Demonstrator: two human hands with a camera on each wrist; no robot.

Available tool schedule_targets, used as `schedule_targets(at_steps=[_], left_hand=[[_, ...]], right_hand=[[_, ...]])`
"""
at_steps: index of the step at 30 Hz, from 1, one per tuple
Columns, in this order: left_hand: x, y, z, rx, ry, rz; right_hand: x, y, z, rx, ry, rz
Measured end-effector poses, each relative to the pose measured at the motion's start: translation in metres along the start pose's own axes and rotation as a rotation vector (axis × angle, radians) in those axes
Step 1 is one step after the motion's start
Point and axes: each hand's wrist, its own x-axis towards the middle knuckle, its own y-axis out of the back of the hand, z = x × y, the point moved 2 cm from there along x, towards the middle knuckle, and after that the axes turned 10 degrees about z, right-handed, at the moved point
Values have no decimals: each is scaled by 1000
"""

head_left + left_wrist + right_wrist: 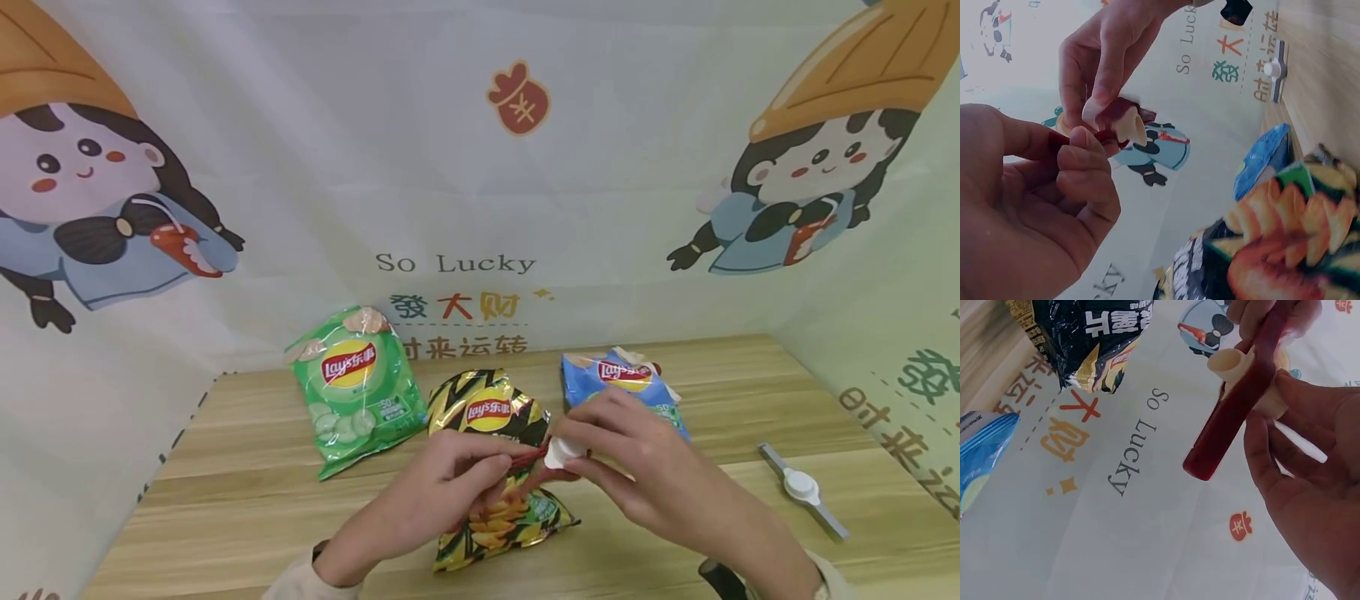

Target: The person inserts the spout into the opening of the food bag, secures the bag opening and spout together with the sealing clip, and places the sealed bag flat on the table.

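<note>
Both hands hold one dark red bag clip with a cream-white spout, raised in front of a black-and-gold bag of chips. My left hand pinches one end of the red bar between thumb and fingers. On the other side, my right hand pinches the white part with thumb and fingertips. In the right wrist view the clip's free red end points down and left. The bag lies below the clip, partly covered by the hands in the head view.
A green bag of chips lies at the back left of the wooden table. Behind my right hand is a blue bag of chips. A grey clip with a white round cap lies at the right. A printed curtain closes off the back.
</note>
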Motion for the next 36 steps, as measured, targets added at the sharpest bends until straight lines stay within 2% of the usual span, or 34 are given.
schedule_targets(at_steps=[7, 12, 17, 20, 23, 26, 30, 34, 36], left_hand=[[0, 7, 0, 57, -23, 12], [4, 2, -4, 94, -27, 35], [7, -7, -11, 205, -43, 39], [5, -17, -13, 285, -100, 6], [1, -30, -17, 363, -156, -58], [-3, -40, -22, 436, -155, -122], [-5, -49, -30, 513, -129, -204], [-5, -57, -37, 515, -155, -265], [-5, -61, -39, 533, -188, -276]], right_hand=[[-2, 3, -4, 35, -8, -25], [-1, 3, -2, 37, -22, 3], [1, 8, -1, 43, -45, 57], [2, 11, 0, 20, -36, 101], [3, 13, 2, 3, -8, 141], [4, 14, 6, -10, -7, 155], [3, 16, 9, -50, -57, 131], [1, 17, 12, -72, -96, 106], [0, 16, 14, -70, -101, 102]])
